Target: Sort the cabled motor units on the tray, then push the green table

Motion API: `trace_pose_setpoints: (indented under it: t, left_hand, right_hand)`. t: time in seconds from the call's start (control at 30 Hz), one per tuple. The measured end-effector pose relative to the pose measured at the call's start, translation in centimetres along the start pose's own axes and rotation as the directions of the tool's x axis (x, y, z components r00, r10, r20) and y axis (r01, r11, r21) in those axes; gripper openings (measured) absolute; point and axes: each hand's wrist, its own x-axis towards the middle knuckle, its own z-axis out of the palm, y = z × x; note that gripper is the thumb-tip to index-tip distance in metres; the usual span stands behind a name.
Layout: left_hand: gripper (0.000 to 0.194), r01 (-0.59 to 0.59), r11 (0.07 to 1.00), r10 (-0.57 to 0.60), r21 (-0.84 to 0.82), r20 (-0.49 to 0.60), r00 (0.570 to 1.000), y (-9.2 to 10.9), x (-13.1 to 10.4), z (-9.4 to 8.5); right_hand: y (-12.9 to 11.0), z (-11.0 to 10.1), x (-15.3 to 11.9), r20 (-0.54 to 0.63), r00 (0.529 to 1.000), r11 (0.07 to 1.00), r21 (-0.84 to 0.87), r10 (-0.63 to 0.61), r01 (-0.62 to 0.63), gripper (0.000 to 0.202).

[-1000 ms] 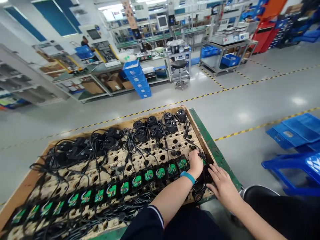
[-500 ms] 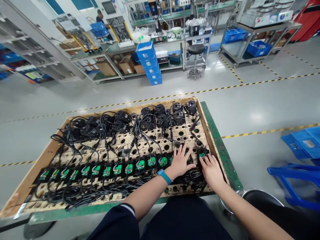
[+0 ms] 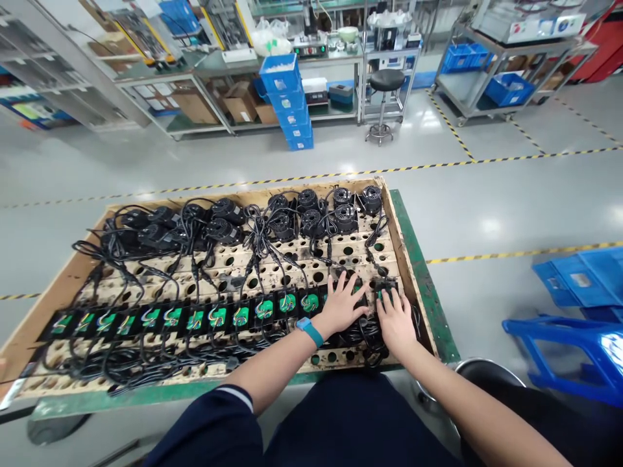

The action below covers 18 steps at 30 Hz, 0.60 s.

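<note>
My left hand (image 3: 341,308) lies with fingers spread over the right part of a row of black housings, covering some of them. My right hand (image 3: 396,326) rests its outstretched fingers on the black housing (image 3: 385,283) at the row's right end, hiding most of its green board. Leftward, the row continues with several open black housings holding green circuit boards (image 3: 264,309) and coloured wires. Black cables (image 3: 360,331) lie bunched below both hands. Round black finned units (image 3: 344,217) stand along the far side, joined to the row by cables.
A wooden-walled tray (image 3: 402,250) with a holed base holds everything, on a green-topped table (image 3: 431,298). Blue bins (image 3: 579,279) and a blue plastic stool (image 3: 559,357) are at right. Across the aisle stand stacked blue crates (image 3: 287,104), a black stool (image 3: 387,81) and workbenches.
The view has tilted down and shifted slightly. My right hand's fingers now reach further over the end housing. My left hand stays spread in about the same place.
</note>
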Motion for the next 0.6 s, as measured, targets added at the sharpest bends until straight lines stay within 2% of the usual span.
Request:
trace_pose_setpoints:
  t: [0.1, 0.2, 0.3, 0.37, 0.4, 0.47, 0.53, 0.57, 0.6]
  left_hand:
    - [0.065, 0.062, 0.998, -0.062, 0.023, -0.006, 0.998, 0.5, -0.3, -0.2]
    - [0.067, 0.038, 0.999, -0.039, 0.033, 0.024, 0.999, 0.5, -0.3, -0.3]
    - [0.068, -0.005, 0.999, 0.003, 0.043, 0.053, 0.999, 0.2, -0.3, -0.3]
    - [0.068, -0.030, 0.999, 0.027, 0.043, 0.051, 0.998, 0.3, -0.4, -0.4]
    - [0.068, -0.042, 0.998, 0.041, 0.036, 0.042, 0.998, 0.5, -0.6, -0.4]
    - [0.071, -0.070, 0.998, 0.070, 0.004, 0.023, 0.997, 1.2, -1.1, -0.5]
    - [0.078, -0.076, 0.996, 0.076, -0.052, 0.004, 0.997, 1.5, -1.9, -0.6]
    - [0.082, -0.059, 0.995, 0.058, -0.083, -0.016, 0.998, 1.4, -2.4, -0.7]
    - [0.085, -0.020, 0.993, 0.013, -0.112, -0.058, 0.998, 0.9, -3.1, -0.9]
  right_hand:
    - [0.5, 0.4, 0.5, 0.023, 0.999, 0.997, 0.073, -0.037, 0.035, 0.044]
    - [0.6, 0.1, 1.1, 0.070, 0.997, 0.994, 0.105, -0.015, 0.007, 0.043]
    - [0.4, -0.5, 0.8, 0.103, 0.988, 0.978, 0.187, -0.114, 0.093, 0.040]
    - [0.6, -0.9, -0.1, 0.053, 0.987, 0.959, 0.252, -0.151, 0.133, 0.039]
    - [0.9, -1.1, -0.7, -0.004, 0.991, 0.952, 0.277, -0.131, 0.127, 0.039]
    - [2.2, -1.2, -2.1, -0.163, 0.987, 0.937, 0.343, -0.002, 0.059, 0.039]
    - [4.4, -0.6, -3.4, -0.283, 0.928, 0.876, 0.476, 0.242, -0.083, 0.045]
    - [5.7, 0.0, -4.0, -0.263, 0.894, 0.815, 0.554, 0.363, -0.167, 0.055]
    - [7.1, 0.8, -4.4, -0.189, 0.847, 0.728, 0.622, 0.497, -0.288, 0.067]
